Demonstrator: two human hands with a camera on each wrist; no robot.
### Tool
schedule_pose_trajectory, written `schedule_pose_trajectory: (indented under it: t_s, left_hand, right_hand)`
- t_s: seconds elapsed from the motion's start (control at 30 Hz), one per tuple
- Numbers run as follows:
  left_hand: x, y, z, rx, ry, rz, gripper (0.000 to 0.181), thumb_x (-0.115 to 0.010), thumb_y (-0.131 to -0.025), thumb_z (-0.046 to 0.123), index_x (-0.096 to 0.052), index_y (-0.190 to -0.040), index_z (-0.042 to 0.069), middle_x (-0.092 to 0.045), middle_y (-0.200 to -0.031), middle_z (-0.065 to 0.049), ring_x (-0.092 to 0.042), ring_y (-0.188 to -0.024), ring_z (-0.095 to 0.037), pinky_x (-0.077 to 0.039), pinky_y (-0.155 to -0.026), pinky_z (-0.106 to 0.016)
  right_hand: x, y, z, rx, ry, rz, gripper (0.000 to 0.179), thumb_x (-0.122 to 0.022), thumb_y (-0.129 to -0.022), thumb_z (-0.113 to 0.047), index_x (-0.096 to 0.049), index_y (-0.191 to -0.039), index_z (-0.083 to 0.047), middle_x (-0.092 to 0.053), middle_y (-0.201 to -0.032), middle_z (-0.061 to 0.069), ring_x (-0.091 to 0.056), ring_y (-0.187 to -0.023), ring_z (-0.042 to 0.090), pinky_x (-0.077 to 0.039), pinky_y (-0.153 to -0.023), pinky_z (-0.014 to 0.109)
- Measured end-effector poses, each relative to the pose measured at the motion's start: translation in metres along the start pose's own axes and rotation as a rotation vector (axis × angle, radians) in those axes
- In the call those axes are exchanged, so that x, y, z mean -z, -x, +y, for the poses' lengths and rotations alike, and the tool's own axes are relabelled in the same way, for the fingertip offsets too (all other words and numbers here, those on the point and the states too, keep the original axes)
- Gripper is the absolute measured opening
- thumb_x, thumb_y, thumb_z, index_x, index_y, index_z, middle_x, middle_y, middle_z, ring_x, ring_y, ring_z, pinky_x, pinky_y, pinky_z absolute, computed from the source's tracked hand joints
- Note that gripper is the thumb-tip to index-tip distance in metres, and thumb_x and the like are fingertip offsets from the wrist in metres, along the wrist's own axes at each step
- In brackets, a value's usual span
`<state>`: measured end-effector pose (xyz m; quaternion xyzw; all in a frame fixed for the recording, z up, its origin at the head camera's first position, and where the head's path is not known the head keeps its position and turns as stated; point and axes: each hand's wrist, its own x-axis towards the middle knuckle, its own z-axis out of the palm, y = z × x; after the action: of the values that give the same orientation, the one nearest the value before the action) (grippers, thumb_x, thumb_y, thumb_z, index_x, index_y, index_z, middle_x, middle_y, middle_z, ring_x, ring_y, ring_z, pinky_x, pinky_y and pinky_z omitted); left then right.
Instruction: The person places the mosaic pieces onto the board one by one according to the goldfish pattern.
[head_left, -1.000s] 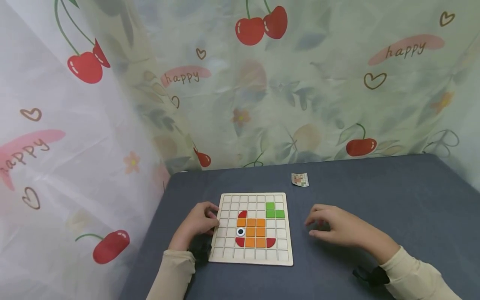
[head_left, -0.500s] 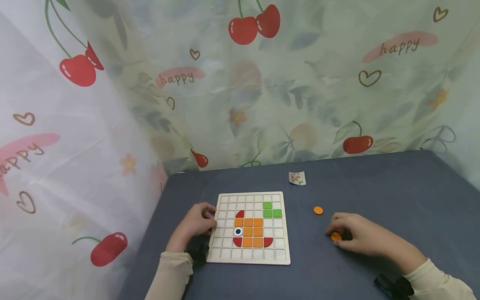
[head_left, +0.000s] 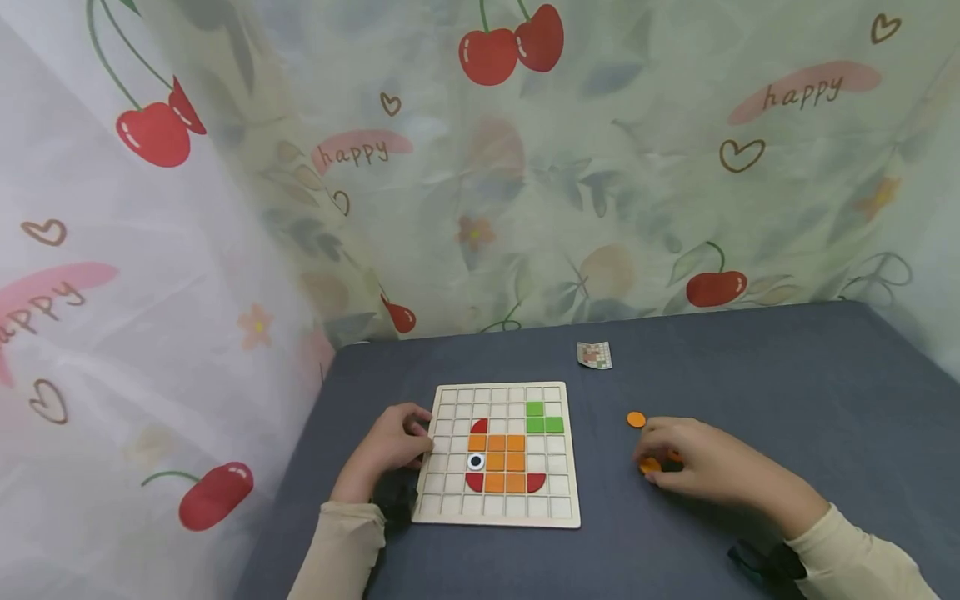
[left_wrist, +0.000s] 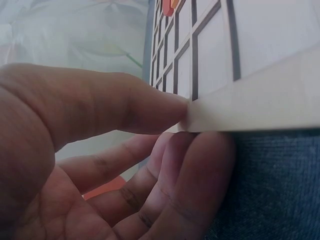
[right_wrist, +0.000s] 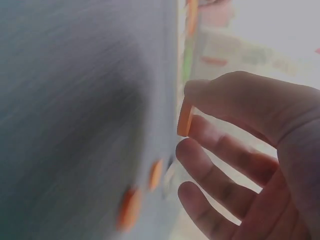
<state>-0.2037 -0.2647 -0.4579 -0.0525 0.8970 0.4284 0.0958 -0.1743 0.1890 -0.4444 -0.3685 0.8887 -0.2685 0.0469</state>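
A pale wooden grid board (head_left: 495, 510) lies on the table with orange square tiles (head_left: 496, 462), several red rounded tiles (head_left: 536, 482), a white tile with a black eye (head_left: 476, 461) and green square tiles (head_left: 535, 424). My left hand (head_left: 390, 440) pinches its left edge; in the left wrist view the thumb (left_wrist: 150, 107) is on the rim and fingers lie under it. Right of the board, my right hand (head_left: 693, 458) pinches an orange piece (right_wrist: 185, 117) between thumb and fingers. Two more orange pieces (right_wrist: 130, 209) lie on the cloth, one partly hidden by the hand in the head view.
A small printed card (head_left: 595, 355) lies beyond the board. Dark grey cloth (head_left: 810, 375) covers the table. Cherry-patterned curtains (head_left: 555, 208) hang behind and to the left of it.
My right hand moved right, where orange pieces came into sight on the cloth, then back left a little with one pinched. The left hand stays at the board's edge.
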Motion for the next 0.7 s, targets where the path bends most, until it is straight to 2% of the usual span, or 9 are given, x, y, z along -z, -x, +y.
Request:
schedule_pose_trajectory:
  t_s: [0.2,0.47,0.57,0.7]
  left_hand:
    - [0.001,0.000,0.001,0.008,0.000,0.002,0.042,-0.073,-0.084,0.000,-0.067,-0.126,0.000,-0.065,-0.093,-0.013,-0.066,-0.074,-0.023,-0.064,-0.060,-0.037]
    - [0.002,-0.002,-0.001,0.003,0.015,-0.015,0.040,-0.075,-0.086,0.000,-0.068,-0.126,0.000,-0.065,-0.093,-0.014,-0.067,-0.073,-0.023,-0.065,-0.061,-0.037]
    - [0.003,-0.001,-0.002,-0.014,0.019,-0.028,0.039,-0.076,-0.087,-0.001,-0.068,-0.125,0.000,-0.066,-0.093,-0.014,-0.068,-0.072,-0.023,-0.065,-0.061,-0.038]
    - [0.004,0.000,-0.003,-0.034,0.022,-0.033,0.038,-0.076,-0.087,-0.003,-0.069,-0.125,-0.002,-0.066,-0.091,-0.014,-0.067,-0.070,-0.023,-0.065,-0.060,-0.039]
  right_hand:
    - [-0.009,-0.048,-0.040,0.076,0.044,-0.021,0.012,-0.081,-0.093,-0.014,-0.080,-0.102,-0.023,-0.066,-0.101,-0.014,-0.061,-0.085,0.004,-0.057,-0.074,0.026]
    - [-0.054,-0.122,-0.105,0.242,0.075,-0.079,0.009,-0.078,-0.095,-0.017,-0.080,-0.103,-0.018,-0.068,-0.099,-0.007,-0.060,-0.084,0.006,-0.053,-0.074,0.019]
    - [-0.072,-0.144,-0.120,0.281,0.072,-0.096,0.009,-0.077,-0.095,-0.016,-0.081,-0.103,-0.016,-0.068,-0.096,-0.006,-0.055,-0.080,0.003,-0.049,-0.072,0.016]
    - [-0.091,-0.164,-0.130,0.285,0.100,-0.094,0.010,-0.076,-0.095,-0.014,-0.081,-0.103,-0.017,-0.067,-0.095,-0.006,-0.051,-0.075,0.001,-0.044,-0.067,0.014]
